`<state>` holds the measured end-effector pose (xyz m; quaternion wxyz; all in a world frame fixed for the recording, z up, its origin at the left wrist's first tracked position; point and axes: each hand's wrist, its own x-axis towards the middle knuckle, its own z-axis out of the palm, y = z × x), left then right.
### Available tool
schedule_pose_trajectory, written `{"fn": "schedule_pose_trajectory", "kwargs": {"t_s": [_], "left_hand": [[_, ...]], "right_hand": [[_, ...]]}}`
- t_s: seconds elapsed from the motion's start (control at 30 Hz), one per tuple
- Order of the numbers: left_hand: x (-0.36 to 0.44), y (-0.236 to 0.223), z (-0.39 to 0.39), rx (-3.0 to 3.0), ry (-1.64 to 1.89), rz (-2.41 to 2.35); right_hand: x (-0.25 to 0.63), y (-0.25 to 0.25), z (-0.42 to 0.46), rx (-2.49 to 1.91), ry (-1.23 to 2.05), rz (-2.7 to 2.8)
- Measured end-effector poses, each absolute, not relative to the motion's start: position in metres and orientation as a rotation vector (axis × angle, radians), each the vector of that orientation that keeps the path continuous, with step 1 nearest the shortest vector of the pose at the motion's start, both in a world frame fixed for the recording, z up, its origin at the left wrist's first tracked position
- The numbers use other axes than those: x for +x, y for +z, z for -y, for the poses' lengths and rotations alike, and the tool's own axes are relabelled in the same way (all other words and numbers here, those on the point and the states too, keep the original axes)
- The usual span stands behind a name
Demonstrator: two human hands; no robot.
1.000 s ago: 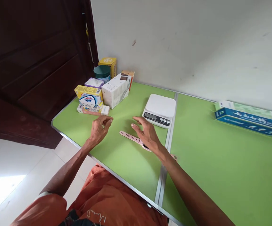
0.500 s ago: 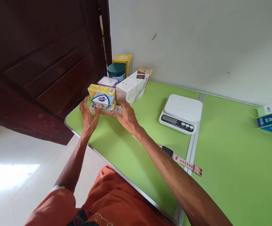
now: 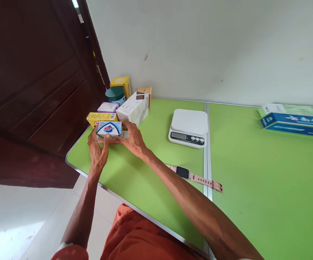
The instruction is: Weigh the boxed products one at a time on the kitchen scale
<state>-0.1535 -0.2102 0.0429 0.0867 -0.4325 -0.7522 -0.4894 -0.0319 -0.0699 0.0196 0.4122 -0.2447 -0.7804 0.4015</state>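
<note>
My left hand [image 3: 97,148] and my right hand [image 3: 132,139] grip the two ends of a small stack of boxes at the table's far left corner. On top of the stack lies a white and blue soap box [image 3: 109,128], and my left thumb presses its front. A flat box underneath is mostly hidden by my fingers. Behind my right forearm a pink smartwatch [image 3: 193,175] lies flat on the green table [image 3: 254,180], untouched.
Behind the stack stand a yellow box [image 3: 101,117], a white carton [image 3: 133,107], a purple-white pack [image 3: 107,107], a green-lidded jar [image 3: 115,94] and a taller yellow box [image 3: 121,83]. A white kitchen scale [image 3: 189,127] sits mid-table; a blue-green box [image 3: 294,117] far right. Dark door left.
My right hand left the watch and both hands moved to the far left corner, closing on the stack of boxes. The watch stays on the table.
</note>
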Motion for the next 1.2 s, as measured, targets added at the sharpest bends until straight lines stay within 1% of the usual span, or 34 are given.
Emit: {"fn": "schedule_pose_trajectory", "kwargs": {"t_s": [0.13, 0.23, 0.4, 0.53, 0.73, 1.0, 1.1, 1.2], "left_hand": [[-0.119, 0.058, 0.201, -1.492, -1.437, 2.137], [-0.087, 0.061, 0.177, -1.719, -1.465, 2.055], [-0.035, 0.049, 0.113, -2.073, -1.468, 1.952], [-0.003, 0.039, 0.061, -2.295, -1.402, 1.967], [0.020, 0.029, 0.018, -2.412, -1.304, 2.089], [0.016, 0.009, 0.002, -2.399, -1.235, 2.139], [0.012, 0.003, -0.002, -2.381, -1.245, 2.164], [0.009, -0.001, -0.006, -2.383, -1.326, 2.159]], "right_hand": [[0.028, 0.036, 0.061, -0.607, 0.934, 1.902], [0.083, 0.045, 0.049, -0.687, 0.858, 1.865], [0.169, 0.046, 0.024, -0.909, 0.758, 1.788], [0.212, 0.034, 0.000, -1.102, 0.708, 1.725], [0.236, 0.013, -0.032, -1.202, 0.713, 1.689], [0.236, -0.004, -0.054, -1.255, 0.767, 1.698], [0.232, -0.007, -0.060, -1.289, 0.798, 1.693], [0.230, -0.006, -0.063, -1.300, 0.836, 1.696]]}}
